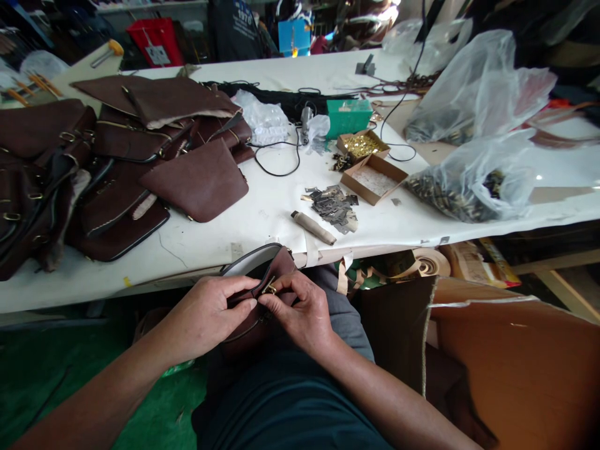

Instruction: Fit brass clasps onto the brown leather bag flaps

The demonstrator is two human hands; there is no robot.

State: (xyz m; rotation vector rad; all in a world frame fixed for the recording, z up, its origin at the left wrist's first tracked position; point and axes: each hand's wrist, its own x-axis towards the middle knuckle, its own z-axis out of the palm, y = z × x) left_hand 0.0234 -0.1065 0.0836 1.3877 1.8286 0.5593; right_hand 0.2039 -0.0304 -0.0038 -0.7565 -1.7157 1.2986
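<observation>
Bag in hand: A dark reddish-brown leather bag (284, 264) sits tilted over the person's lap, just in front of the near edge of the white table (276, 194), around its middle. Its mouth gapes, showing a pale lining; a dark border trims the curved rim, and a thin, brass-toned line runs across the lower body, partly hidden.

Brass fitting: A small, shiny, gold-coloured metal fitting (269, 289) stands out at the bag's upper part, between the hands.

Left hand: The left hand (210, 312) has thumb and index fingers clamped on the bag's dark-trimmed edge.

Right hand: The right hand (307, 309) has fingers bent around the gold fitting; whether they pinch metal or leather cannot be told.

Near edge: A pale, tape-wrapped rod (314, 227) lies beside a heap of flat grey metal plates (334, 207).

Left end: Brown leather bags (199, 178) lie piled together.
</observation>
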